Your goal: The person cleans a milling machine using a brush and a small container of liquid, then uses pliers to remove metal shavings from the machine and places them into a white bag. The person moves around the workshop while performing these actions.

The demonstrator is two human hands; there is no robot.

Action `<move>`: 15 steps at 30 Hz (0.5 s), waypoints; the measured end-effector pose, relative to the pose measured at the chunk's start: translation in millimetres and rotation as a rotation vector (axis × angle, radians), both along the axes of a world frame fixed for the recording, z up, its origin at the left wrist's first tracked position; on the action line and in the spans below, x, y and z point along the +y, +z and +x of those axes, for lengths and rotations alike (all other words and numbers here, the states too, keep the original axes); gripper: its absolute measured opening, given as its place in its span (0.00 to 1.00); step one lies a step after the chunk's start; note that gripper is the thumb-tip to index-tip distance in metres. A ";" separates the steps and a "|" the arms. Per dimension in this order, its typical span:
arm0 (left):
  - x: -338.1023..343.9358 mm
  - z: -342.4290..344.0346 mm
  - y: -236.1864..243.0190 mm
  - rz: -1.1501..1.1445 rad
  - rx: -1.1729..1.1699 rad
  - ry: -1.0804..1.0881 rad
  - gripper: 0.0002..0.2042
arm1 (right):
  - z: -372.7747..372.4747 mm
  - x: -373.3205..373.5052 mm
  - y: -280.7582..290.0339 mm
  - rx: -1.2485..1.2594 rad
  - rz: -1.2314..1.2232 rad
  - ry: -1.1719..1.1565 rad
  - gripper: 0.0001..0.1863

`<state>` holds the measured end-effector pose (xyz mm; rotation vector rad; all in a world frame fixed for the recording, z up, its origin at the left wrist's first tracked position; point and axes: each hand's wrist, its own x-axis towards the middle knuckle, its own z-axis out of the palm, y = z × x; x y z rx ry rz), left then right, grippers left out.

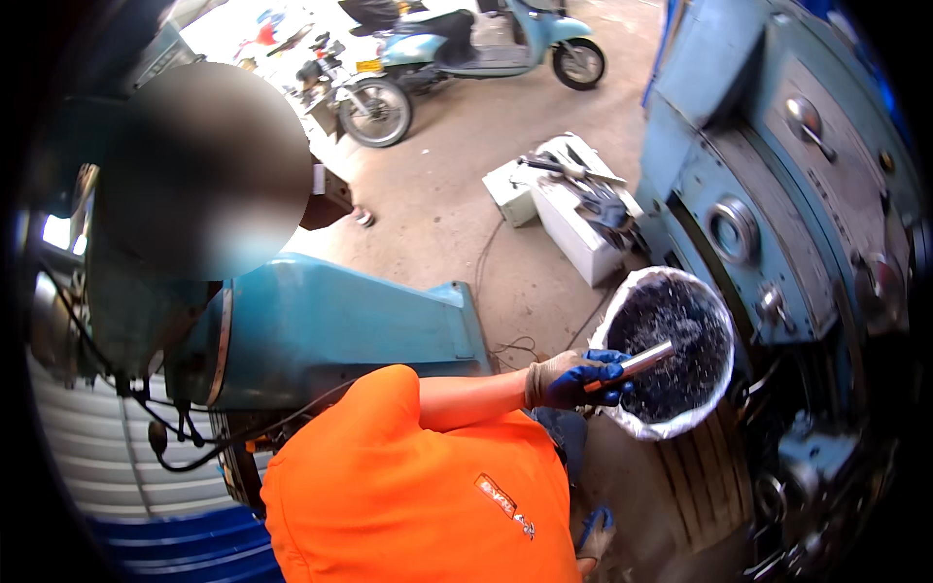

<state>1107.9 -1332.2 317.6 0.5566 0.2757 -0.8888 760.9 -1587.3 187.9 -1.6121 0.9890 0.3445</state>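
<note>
My left hand [580,377], in a beige and blue work glove, is closed around a short metal rod [649,360]. Its free end looks silvery and slants up to the right; the end by the palm shows a coppery tint. Rod and fingers hang over the left part of a white-lined tub [637,425] full of dark metal shavings [671,325]. At the bottom, partly cut off by my orange shirt [418,486], my right hand [597,534] wears a similar glove. Its fingers are too little seen to tell their grip.
A blue machine [748,194] with knobs and levers stands at right. Beyond the tub, tools lie on a white box [583,228]. A teal machine base [360,316] is at left, beside a person with a blurred head. Cables cross the floor; a scooter [476,53] stands behind.
</note>
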 end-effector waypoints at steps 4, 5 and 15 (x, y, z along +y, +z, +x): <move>26.2 21.1 17.8 0.006 -0.001 0.166 0.23 | 42.7 -93.2 -87.2 -0.065 -0.008 0.176 0.19; 30.2 31.3 18.9 -0.006 -0.026 0.182 0.23 | 58.5 -98.8 -106.0 -0.108 0.006 0.179 0.19; 54.0 188.7 -62.0 0.030 -0.230 0.230 0.22 | 319.6 6.5 2.8 -0.462 -0.128 0.211 0.19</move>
